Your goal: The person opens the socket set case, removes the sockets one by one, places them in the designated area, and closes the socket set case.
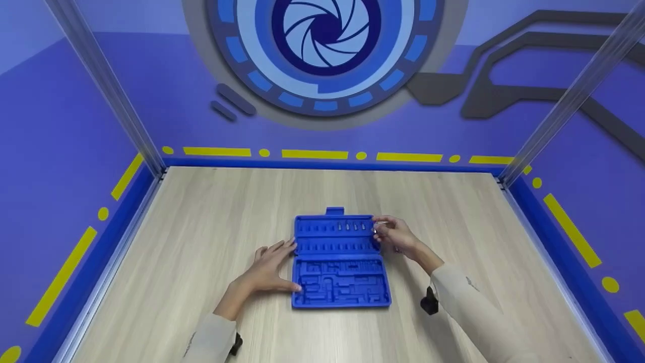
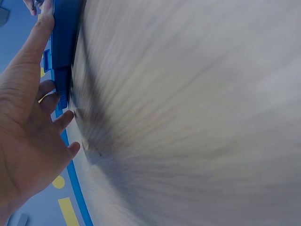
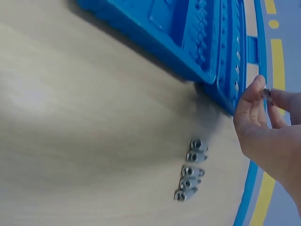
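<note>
A blue case [image 1: 341,305] lies unfolded on the wooden table, with several small metal bits [image 1: 347,227] standing in the right part of its top row. At the case's upper right corner, my right hand [image 1: 395,237] pinches a small metal piece [image 3: 267,94] between thumb and fingertips, seen best in the right wrist view. My left hand [image 1: 264,269] is spread along the case's left side, its thumb on the lower half's left rim and its fingertips by the upper half. In the left wrist view, my left hand [image 2: 33,127] has its fingers extended beside the blue case [image 2: 66,37].
Several loose metal sockets [image 3: 190,170] lie in a row on the table to the right of the case, mostly hidden in the head view by my right hand. A latch tab [image 1: 335,210] sticks out at the case's far edge. Blue-purple panels [image 1: 322,136] enclose the table.
</note>
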Tool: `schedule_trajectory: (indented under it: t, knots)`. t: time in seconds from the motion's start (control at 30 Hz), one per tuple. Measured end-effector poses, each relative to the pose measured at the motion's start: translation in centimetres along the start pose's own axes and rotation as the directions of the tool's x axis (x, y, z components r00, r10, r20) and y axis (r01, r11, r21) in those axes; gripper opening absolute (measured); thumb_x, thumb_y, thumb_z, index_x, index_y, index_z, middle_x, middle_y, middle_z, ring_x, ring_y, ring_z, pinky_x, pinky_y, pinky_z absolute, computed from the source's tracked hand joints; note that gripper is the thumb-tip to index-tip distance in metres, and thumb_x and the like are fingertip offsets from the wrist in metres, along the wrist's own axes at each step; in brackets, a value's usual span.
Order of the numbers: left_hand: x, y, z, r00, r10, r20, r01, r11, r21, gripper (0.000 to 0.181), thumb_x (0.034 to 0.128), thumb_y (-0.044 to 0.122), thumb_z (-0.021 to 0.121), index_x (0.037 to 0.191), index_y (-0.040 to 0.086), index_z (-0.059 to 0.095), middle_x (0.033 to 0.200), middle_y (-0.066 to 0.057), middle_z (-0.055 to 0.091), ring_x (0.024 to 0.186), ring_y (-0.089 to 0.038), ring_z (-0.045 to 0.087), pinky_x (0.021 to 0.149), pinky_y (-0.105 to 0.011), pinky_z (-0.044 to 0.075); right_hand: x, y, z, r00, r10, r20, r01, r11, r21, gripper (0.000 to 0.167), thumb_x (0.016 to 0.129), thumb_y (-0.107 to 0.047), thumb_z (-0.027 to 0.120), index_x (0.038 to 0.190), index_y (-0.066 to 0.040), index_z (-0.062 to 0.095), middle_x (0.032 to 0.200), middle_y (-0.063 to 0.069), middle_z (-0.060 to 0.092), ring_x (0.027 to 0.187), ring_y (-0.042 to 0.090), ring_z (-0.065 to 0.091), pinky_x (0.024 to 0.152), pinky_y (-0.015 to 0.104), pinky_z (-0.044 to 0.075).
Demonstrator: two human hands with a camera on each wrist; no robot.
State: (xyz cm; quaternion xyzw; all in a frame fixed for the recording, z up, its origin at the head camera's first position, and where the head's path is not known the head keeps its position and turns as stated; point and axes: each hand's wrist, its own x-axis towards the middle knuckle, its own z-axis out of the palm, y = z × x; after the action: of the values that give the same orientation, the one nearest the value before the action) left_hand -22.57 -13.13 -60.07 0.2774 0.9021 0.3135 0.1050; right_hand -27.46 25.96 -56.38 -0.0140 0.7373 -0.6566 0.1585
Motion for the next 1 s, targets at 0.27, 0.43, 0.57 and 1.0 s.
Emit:
schedule_trajectory:
  t: [0.27,0.43,0.57,1.0]
  knots:
    - [0.1,-0.1,-0.1,1.000,0.001,-0.001,-0.001,1.000,0.005,0.116,0.0693,0.058,0.089,0.158,0.005,0.036,0.169,-0.014,0.027,0.155,-0.044,0.024,0.118,-0.074,0.013,-0.6,-0.2,-1.6,0.999,0.026,0.038,-0.025,0.999,-0.030,0.055,0.103,-0.004,0.058,0.150,0.011,0.036,0.106,0.007,0.070,0.088,0.012,0.066,0.078,0.027,0.058]
    - [0.0,0.0,0.0,1.000,0.000,-0.003,0.000,1.000,-0.007,0.116,0.0691,0.059,0.088,0.159,0.006,0.035,0.169,-0.013,0.027,0.155,-0.044,0.023,0.119,-0.075,0.012,-1.4,-0.1,-2.5,1.000,0.005,0.014,-0.003,0.993,-0.118,0.053,0.103,-0.008,0.058,0.150,0.009,0.040,0.103,0.003,0.073,0.086,0.013,0.069,0.073,0.028,0.058]
    - [0.0,-0.1,0.1,1.000,-0.002,-0.002,0.002,1.000,-0.012,0.116,0.0689,0.058,0.089,0.158,0.007,0.036,0.169,-0.013,0.027,0.155,-0.044,0.023,0.119,-0.075,0.011,-2.0,0.3,-3.5,0.999,-0.033,-0.001,0.032,0.976,-0.215,0.049,0.103,-0.008,0.059,0.146,0.010,0.046,0.103,0.012,0.073,0.082,0.015,0.068,0.070,0.026,0.056]
    - [0.0,0.0,0.0,1.000,-0.003,-0.003,0.003,1.000,-0.011,0.115,0.0691,0.058,0.089,0.158,0.007,0.037,0.169,-0.013,0.028,0.155,-0.044,0.024,0.118,-0.074,0.012,-4.5,2.2,-8.0,0.995,-0.099,-0.008,0.089,0.919,-0.383,0.045,0.099,-0.009,0.066,0.137,0.012,0.054,0.101,0.025,0.069,0.074,0.014,0.062,0.062,0.024,0.051]
